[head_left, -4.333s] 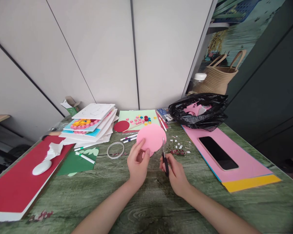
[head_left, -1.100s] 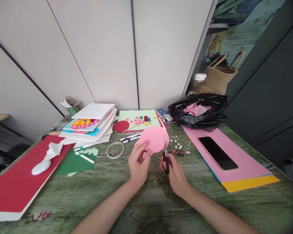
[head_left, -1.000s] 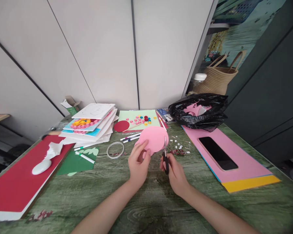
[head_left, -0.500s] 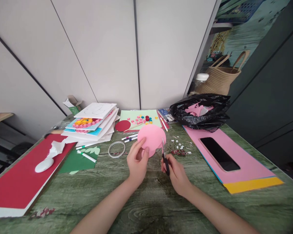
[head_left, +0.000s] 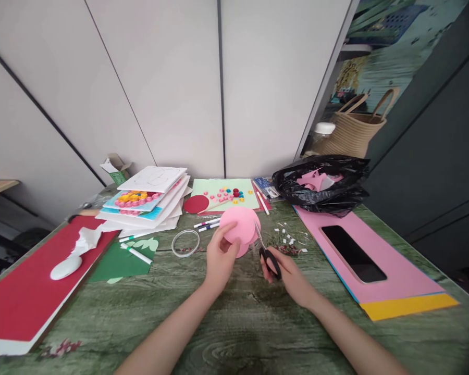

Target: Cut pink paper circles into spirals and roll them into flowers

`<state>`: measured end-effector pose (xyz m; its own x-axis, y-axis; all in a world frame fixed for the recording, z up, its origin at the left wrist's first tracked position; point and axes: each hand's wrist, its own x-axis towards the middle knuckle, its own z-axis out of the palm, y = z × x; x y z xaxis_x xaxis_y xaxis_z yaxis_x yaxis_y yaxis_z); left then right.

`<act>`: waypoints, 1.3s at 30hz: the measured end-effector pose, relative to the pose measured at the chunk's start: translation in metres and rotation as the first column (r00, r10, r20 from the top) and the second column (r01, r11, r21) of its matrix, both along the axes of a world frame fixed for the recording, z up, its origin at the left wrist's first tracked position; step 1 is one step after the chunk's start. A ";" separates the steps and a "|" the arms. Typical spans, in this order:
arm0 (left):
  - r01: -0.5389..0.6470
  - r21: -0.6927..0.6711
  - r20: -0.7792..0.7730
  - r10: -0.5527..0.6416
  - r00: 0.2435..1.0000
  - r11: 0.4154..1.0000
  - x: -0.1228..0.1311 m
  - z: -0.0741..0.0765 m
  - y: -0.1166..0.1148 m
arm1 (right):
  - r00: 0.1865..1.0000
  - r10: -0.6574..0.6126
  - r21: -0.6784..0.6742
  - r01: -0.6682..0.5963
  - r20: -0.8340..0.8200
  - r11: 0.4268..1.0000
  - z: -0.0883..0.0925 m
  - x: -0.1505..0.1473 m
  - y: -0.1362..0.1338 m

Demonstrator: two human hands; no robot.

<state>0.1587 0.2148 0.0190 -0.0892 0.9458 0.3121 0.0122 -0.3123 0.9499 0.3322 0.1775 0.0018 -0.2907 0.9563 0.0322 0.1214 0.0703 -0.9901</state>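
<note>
Between the thumb and fingers of my left hand (head_left: 221, 260) is a pink paper circle (head_left: 243, 221), held up above the table, with a strip of pink paper curling below its edge. My right hand (head_left: 287, 273) grips black-handled scissors (head_left: 271, 262). Their blades point up and lie against the right edge of the circle. Behind the paper lie a few white-bodied markers (head_left: 208, 225). A roll of clear tape (head_left: 185, 243) rests left of my left hand. Small white paper scraps (head_left: 290, 240) are scattered right of the blades.
Light green paper (head_left: 203, 186) with small coloured paper rolls and a dark red circle (head_left: 196, 203) lies at the back. A stack of white sheets (head_left: 156, 179) stands left, beside green paper (head_left: 121, 263). Right are a black bag (head_left: 324, 198) of pink scraps and a phone (head_left: 354, 253).
The scissors have tilted to the left, their handles moving slightly right and opening wider. The pink circle has turned a little and sits slightly lower. The view has shifted slightly.
</note>
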 end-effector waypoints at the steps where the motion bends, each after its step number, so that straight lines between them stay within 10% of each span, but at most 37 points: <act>1: 0.010 -0.019 0.002 -0.010 1.000 1.000 0.000 0.001 0.000 | 1.000 0.012 -0.028 -0.012 -0.018 1.000 0.000 0.002 0.002; 18: -0.150 -0.024 0.109 0.152 0.982 0.988 -0.006 0.003 -0.001 | 0.992 0.127 -0.047 -0.127 -0.012 0.991 0.043 0.027 -0.002; 39: -0.062 0.087 -0.074 0.068 0.995 0.994 0.003 0.001 -0.014 | 0.994 -0.013 0.062 0.006 0.113 0.998 0.035 0.018 -0.007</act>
<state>0.1620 0.2006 0.0198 -0.1222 0.9087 0.3990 0.1074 -0.3876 0.9156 0.3498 0.1708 0.0368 -0.2863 0.9563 0.0586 0.2334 0.1289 -0.9638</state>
